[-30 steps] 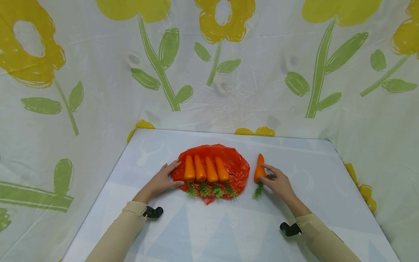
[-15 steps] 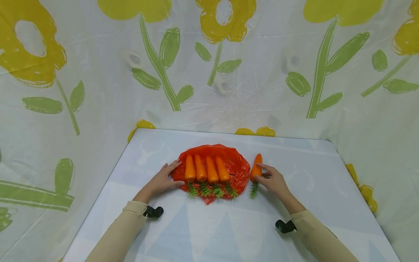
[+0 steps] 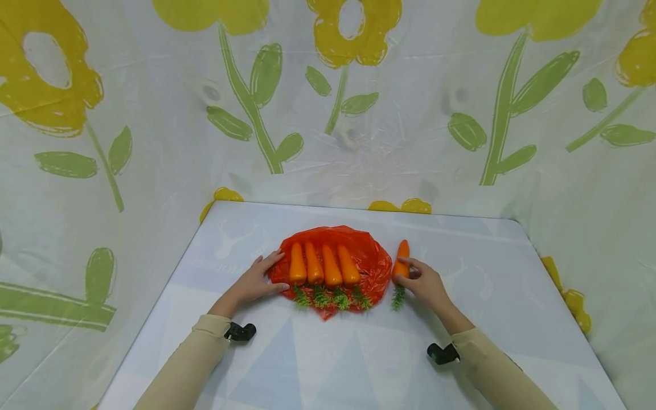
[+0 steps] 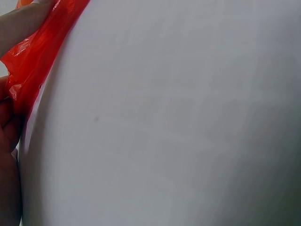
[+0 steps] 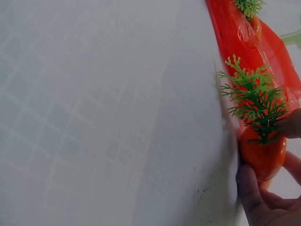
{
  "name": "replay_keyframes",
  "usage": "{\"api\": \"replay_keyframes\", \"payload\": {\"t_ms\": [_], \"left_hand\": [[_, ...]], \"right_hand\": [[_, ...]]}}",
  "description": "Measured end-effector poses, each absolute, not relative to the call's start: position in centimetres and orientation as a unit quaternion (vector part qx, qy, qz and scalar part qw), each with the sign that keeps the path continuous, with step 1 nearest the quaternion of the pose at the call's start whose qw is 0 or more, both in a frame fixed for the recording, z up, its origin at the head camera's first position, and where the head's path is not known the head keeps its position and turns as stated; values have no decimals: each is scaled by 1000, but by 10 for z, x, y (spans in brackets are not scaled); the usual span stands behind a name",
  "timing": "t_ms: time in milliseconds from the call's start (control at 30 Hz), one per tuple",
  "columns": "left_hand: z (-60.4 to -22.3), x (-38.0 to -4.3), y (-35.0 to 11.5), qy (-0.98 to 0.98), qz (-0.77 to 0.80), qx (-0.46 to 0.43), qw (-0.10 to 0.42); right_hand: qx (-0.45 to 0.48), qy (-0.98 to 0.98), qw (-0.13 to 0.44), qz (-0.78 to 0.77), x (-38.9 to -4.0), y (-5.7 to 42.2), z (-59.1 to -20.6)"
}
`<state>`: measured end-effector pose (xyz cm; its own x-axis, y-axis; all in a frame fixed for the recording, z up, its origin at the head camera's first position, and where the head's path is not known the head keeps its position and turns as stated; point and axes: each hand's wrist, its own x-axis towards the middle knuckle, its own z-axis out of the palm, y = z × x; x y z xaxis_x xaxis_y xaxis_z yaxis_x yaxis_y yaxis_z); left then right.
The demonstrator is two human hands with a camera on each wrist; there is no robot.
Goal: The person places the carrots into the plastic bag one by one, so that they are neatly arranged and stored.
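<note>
Several orange toy carrots (image 3: 331,267) with green plastic tops lie side by side on a crumpled red plastic bag (image 3: 370,256) in the head view. My left hand (image 3: 252,283) holds the bag's left edge, its thumb near the front and its fingers farther back. In the left wrist view, red plastic (image 4: 35,61) runs between the thumb and the curled fingers. My right hand (image 3: 426,283) pinches another toy carrot (image 3: 402,249) close beside the bag's right edge. Its leafy top (image 5: 256,96) points toward me, and the right wrist view shows fingers around its thick end.
The pale table (image 3: 328,364) has a blue triangle pattern and rounded far corners. A white curtain (image 3: 410,131) printed with yellow flowers stands behind and at both sides. A small black camera (image 3: 443,354) sits at the right wrist, another black camera (image 3: 241,332) at the left.
My right hand has carried its carrot left, from a short way off up to the bag's right edge. The left hand, the bag and the carrots on it have stayed put.
</note>
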<state>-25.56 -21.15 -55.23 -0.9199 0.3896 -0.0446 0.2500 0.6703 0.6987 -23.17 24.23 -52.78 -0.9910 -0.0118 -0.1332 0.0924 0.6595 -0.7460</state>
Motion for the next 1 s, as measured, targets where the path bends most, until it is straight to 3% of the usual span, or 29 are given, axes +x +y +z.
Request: {"api": "replay_keyframes", "payload": {"t_ms": [1000], "left_hand": [[-556, -257, -212, 913, 356, 169, 105]], "right_hand": [[40, 906, 57, -417, -225, 274, -533]]}}
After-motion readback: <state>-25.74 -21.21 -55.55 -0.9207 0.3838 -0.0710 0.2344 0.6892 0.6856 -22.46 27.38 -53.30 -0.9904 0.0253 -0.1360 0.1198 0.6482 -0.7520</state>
